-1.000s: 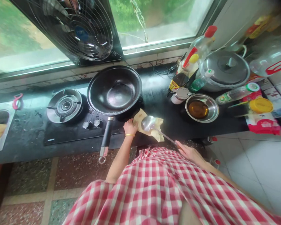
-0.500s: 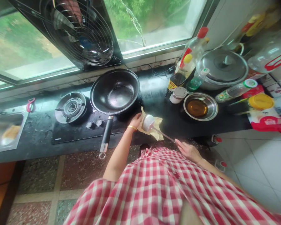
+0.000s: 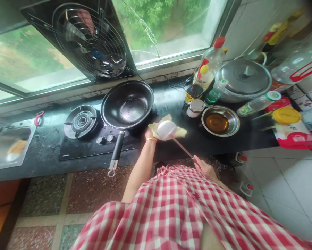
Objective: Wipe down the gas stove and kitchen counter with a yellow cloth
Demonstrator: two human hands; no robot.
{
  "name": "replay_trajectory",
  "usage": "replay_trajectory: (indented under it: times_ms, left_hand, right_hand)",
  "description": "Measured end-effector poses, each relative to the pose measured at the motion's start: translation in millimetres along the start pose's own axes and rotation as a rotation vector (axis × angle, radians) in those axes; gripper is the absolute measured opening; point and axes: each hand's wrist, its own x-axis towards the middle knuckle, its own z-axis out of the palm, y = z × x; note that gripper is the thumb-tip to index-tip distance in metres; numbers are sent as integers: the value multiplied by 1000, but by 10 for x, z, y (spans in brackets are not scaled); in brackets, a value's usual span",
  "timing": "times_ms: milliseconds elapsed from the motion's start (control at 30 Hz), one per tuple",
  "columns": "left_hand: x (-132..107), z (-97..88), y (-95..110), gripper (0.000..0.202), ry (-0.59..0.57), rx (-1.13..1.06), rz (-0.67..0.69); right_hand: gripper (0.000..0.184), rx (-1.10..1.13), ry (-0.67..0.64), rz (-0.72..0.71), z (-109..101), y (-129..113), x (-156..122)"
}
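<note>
- Right hand [image 3: 204,168] gripped the long-handled, silvery metal ladle [image 3: 167,130] at the black countertop's [image 3: 168,104] front edge.
- Left hand [image 3: 150,133] held the crumpled, pale-yellow cloth [image 3: 181,132].
- Risk: bunched cloth could have let the ladle slip.

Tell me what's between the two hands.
Head view shows a ladle over a pale cloth at the left hand, its handle extending to the right hand.

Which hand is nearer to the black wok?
Left. The left hand holds the cloth just front-right of the black wok; the right hand grips the ladle farther right.
</note>
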Motion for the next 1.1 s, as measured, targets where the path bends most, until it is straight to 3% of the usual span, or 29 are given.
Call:
replay_trajectory:
  times_ms: [67, 133, 267, 367, 433, 500, 633, 700, 733, 833, 900, 967, 1100]
  left_hand:
    - [-10, -57, 60, 43, 18, -5, -12]
    - [-60, -129, 155, 52, 19, -158, -65]
    - [-224, -254, 421, 60, -138, -457, -43]
    - [-337, -247, 521, 55, -324, -338, -17]
    - [-385, -173, 486, 50, -379, -190, -15]
    - [-403, -77, 397, 49, -333, -95, -34]
    - [-353, -58, 233, 48, 63, -24, -151]
    - [-315, -157, 190, 47, 259, 53, -85]
    - [-301, -208, 170, 45, 296, 120, 0]
    - [-290, -262, 76, 41, 164, 416, 296]
    - [-288, -186, -16, 44, -37, 592, 363]
    - [-258, -59, -100, 49, -153, 702, 348]
    - [-49, 145, -116, 50, -67, 779, 319]
  right_hand:
    - [47, 32, 18, 58, -2, 8, -39]
    - [48, 73, 30, 63, -44, 46, -63]
    - [47, 121, -24, -34, -142, 130, -86]
    - [47, 139, -67, -64, -168, 152, -97]
    - [47, 165, -76, -72, -176, 153, -108]
    - [48, 186, -91, -73, -190, 152, -130]
    - [47, 185, -108, -27, -229, 125, -215]
    - [48, 205, -61, 44, -244, 89, -263]
    - [50, 217, -28, 89, -250, 67, -282]
    - [53, 223, 60, 213, -266, 0, -298]
    - [55, 218, 83, 251, -282, -36, -273]
    - [56, 228, 95, 249, -303, -67, -231]
    - [56, 274, 120, 209, -362, -160, -111]
